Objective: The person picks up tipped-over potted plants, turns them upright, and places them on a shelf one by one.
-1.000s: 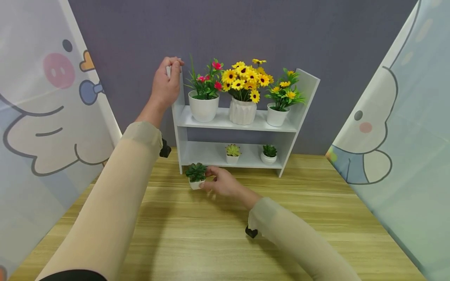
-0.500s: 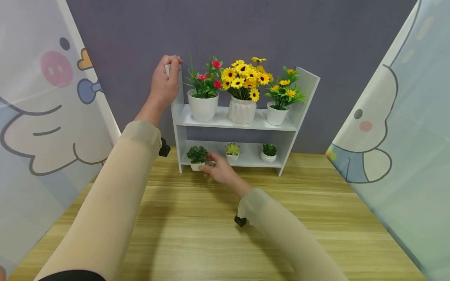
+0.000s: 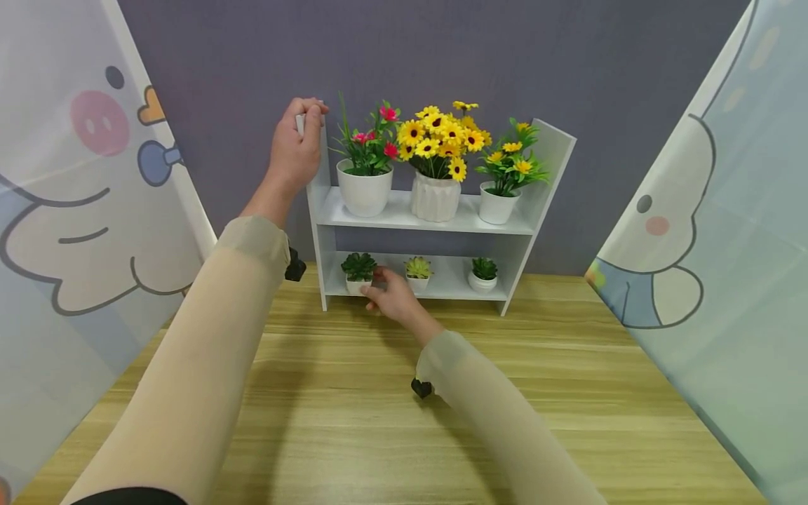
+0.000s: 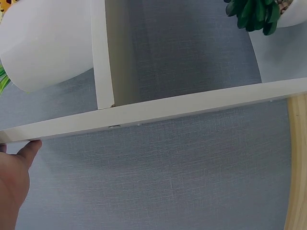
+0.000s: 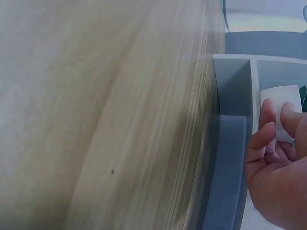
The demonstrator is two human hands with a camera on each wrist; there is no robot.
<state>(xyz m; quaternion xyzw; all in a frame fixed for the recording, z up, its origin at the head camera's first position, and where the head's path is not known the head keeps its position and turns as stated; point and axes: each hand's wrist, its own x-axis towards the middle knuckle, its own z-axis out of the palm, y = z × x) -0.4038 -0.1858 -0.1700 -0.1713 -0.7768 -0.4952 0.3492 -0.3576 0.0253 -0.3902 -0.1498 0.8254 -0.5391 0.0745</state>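
Note:
My left hand grips the top of the left side panel of a white two-tier shelf; in the left wrist view its fingertips show at the panel's edge. Down at the lower tier, my right hand pinches the right side of a dark green potted succulent. The succulent's white pot is upright at the left end of that tier, with thumb and fingers on it in the right wrist view. To its right stand a light green succulent and another dark green one.
On the upper tier stand pink flowers, yellow sunflowers and a smaller yellow-flowered plant, all in white pots. The shelf rests on a wooden table before a grey wall. Cartoon-printed sheets flank both sides.
My right hand has carried the dark green succulent from in front of the shelf, up and back onto the left end of the lower tier. My left hand keeps its grip on the panel.

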